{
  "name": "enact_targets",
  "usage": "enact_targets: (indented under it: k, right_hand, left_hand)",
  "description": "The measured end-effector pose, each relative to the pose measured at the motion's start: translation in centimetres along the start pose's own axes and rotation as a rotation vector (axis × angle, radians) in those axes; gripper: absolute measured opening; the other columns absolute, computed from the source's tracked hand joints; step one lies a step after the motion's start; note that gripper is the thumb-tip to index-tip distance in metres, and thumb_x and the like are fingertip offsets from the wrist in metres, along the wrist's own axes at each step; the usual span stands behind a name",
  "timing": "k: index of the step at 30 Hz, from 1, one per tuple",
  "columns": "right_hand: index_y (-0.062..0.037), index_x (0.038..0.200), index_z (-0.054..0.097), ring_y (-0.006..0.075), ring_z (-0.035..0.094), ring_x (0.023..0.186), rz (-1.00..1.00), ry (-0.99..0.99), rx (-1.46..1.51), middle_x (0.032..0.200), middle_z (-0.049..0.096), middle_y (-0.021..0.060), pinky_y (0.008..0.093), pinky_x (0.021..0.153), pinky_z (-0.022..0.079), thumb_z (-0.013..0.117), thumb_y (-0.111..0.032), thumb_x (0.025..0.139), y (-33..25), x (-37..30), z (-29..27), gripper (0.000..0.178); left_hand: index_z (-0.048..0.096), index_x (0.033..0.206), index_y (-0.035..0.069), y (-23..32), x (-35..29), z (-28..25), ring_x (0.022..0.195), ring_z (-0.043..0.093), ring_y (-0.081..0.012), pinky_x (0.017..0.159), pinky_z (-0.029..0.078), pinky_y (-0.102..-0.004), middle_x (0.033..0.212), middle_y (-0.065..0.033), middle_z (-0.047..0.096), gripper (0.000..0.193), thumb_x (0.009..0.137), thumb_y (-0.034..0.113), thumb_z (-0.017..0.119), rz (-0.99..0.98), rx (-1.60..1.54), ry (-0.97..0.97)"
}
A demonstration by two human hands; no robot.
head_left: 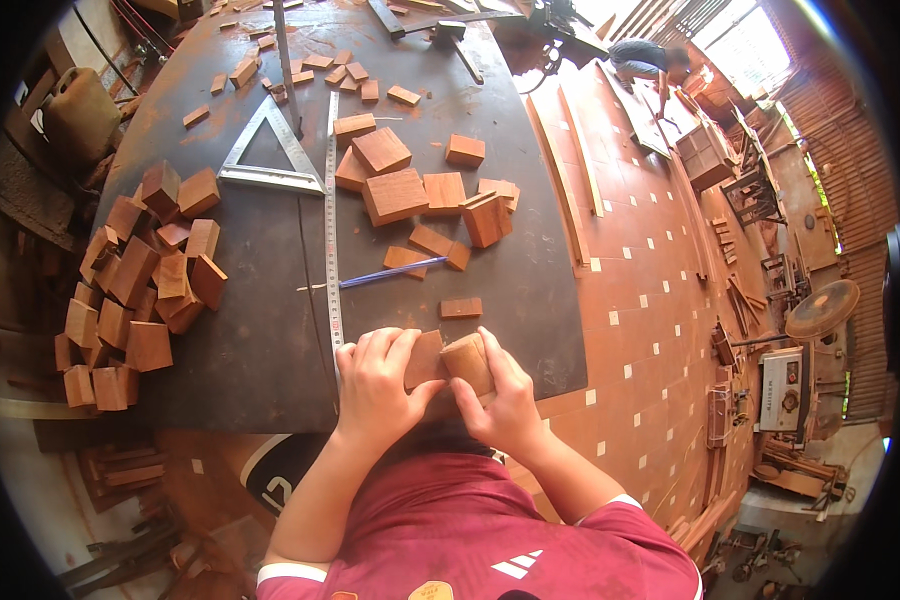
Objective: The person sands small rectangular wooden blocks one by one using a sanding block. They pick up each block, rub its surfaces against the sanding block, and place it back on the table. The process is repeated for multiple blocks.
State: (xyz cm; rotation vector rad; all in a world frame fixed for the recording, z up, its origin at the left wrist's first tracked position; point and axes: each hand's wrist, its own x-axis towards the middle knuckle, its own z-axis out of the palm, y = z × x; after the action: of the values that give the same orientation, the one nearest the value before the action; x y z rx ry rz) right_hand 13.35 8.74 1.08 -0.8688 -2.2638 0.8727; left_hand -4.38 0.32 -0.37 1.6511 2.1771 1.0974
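Note:
My left hand [378, 378] is closed round a reddish-brown wooden block [423, 361] at the near edge of the dark table. My right hand [500, 395] grips a tan piece with a rounded face [467, 364]; its exact kind is unclear. The two pieces are side by side, touching or nearly so. Just beyond them lies a small wooden block [461, 308]. A blue pen [390, 272] rests across another small block, left of centre. Along my left hand runs a steel measuring tape or rule [332, 230].
A heap of wooden blocks [135, 275] covers the table's left side. Larger blocks [395, 196] sit further up the middle, near a metal set square [270, 150]. Offcuts and a clamp-like tool [457, 45] are at the far end. Another person [642, 62] bends over at the far right.

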Motion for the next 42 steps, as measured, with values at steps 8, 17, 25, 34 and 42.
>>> enact_targets:
  k: [8,17,25,34,42]
  right_hand:
    - [0.0147,0.15,0.047,0.0482,0.072,0.108,0.039,0.04,0.037,0.12,0.068,0.0346,0.046,0.096,0.057,0.079,-0.01,0.09,0.0,0.9,0.8,0.072]
    - [0.0145,0.15,0.046,0.0505,0.068,0.108,-0.016,0.038,0.008,0.121,0.066,0.035,0.0482,0.095,0.057,0.079,-0.012,0.09,0.9,3.1,1.6,0.073]
    - [0.0143,0.15,0.047,0.0482,0.069,0.104,-0.067,0.031,0.006,0.117,0.067,0.0317,0.0477,0.092,0.057,0.08,-0.011,0.089,0.5,1.2,0.4,0.073]
    - [0.013,0.152,0.045,0.0478,0.069,0.107,-0.039,0.024,0.014,0.121,0.067,0.0319,0.0476,0.094,0.057,0.08,-0.012,0.09,0.0,-0.8,0.2,0.075]
    - [0.0122,0.152,0.046,0.0478,0.07,0.108,-0.01,0.06,0.049,0.121,0.067,0.0339,0.048,0.095,0.057,0.081,-0.012,0.09,0.3,2.0,1.5,0.075]
  left_hand:
    - [0.07,0.125,0.004,0.3,0.1,0.0,0.114,0.064,-0.0305,0.099,0.043,-0.0456,0.12,-0.0097,0.068,0.069,0.066,0.025,0.096,-0.011,0.031,-0.021]
    - [0.07,0.124,0.002,0.2,0.1,0.3,0.115,0.063,-0.0327,0.101,0.044,-0.0461,0.121,-0.0119,0.068,0.066,0.066,0.021,0.095,-0.014,0.031,-0.011]
    - [0.069,0.126,0.003,0.2,-0.1,0.2,0.115,0.064,-0.0314,0.1,0.043,-0.0461,0.119,-0.0111,0.068,0.068,0.067,0.024,0.095,0.008,0.045,0.001]
    - [0.07,0.127,0.003,0.2,-0.2,0.3,0.114,0.063,-0.0317,0.099,0.043,-0.0461,0.118,-0.0111,0.068,0.069,0.067,0.025,0.095,0.018,0.044,-0.002]
    - [0.07,0.125,0.003,0.2,-0.2,0.5,0.115,0.063,-0.0338,0.102,0.044,-0.0471,0.119,-0.0123,0.067,0.066,0.066,0.02,0.093,-0.003,0.029,-0.008]
